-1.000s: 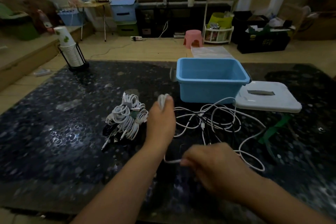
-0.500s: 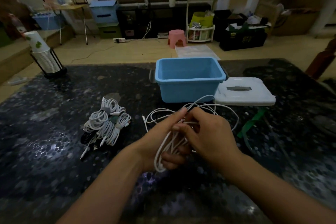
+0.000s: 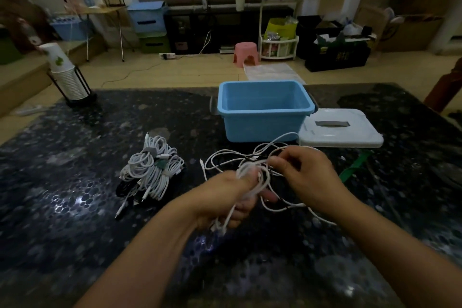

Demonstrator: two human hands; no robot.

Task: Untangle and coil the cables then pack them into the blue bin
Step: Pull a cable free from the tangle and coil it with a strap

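Near the far left corner of the table [image 3: 62,207] stands a black holder with a stack of paper cups [image 3: 67,77], well apart from the work. Nearer the middle lies a pile of coiled white cables [image 3: 152,170], each bound with a small tie; I judge they wait there to be packed together later. Next comes the left hand [image 3: 225,197], raised just above the table, its fingers curled tightly around a half-made coil [image 3: 247,187] of white cable, probably so the finished loops do not spring open. The right hand [image 3: 305,175] is just beside it, the fingers bent and pinching a strand near the top of the coil, apparently to lead the next loop around. Behind both hands the loose cables [image 3: 250,155] spread on the table, with a thin dark cable mixed into the white ones. The blue bin [image 3: 265,112] stands near the far edge, just behind this tangle, open and with no cable seen inside, so packing is not begun. Its white lid [image 3: 340,127] lies flat just to its right, and a green strap [image 3: 353,166] lies below the lid. The hands hide the middle of the coil, and which strand goes where in the tangle I cannot tell; the picture is dark.
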